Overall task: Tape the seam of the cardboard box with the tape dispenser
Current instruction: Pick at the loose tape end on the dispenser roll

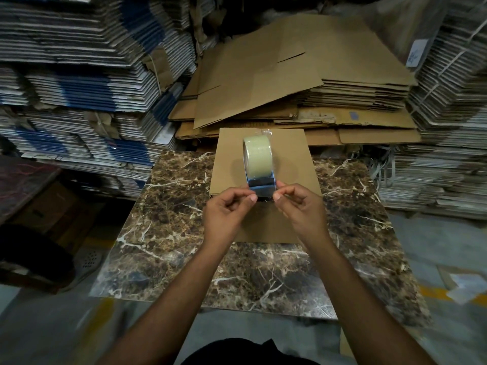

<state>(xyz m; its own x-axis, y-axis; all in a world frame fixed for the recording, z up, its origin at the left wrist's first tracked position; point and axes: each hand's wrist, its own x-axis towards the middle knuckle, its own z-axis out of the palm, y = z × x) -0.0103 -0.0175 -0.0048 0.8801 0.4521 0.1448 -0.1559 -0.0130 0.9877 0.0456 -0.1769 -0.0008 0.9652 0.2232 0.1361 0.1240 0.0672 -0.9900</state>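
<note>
A: What is seen around the cardboard box (266, 164), from left to right?

B: Left of it, blue-and-white flattened cartons (79, 83) are stacked. The box is laid flat on a marbled table (163, 233), overhanging its far edge.

A: And the hands?

B: At the box's near half, the left hand (228, 210) is curled, thumb and forefinger pinched on the left side of the tape dispenser (259, 168). The dispenser is held over the box's middle. The right hand (297, 204) is pinched likewise on the dispenser's right side.
</note>
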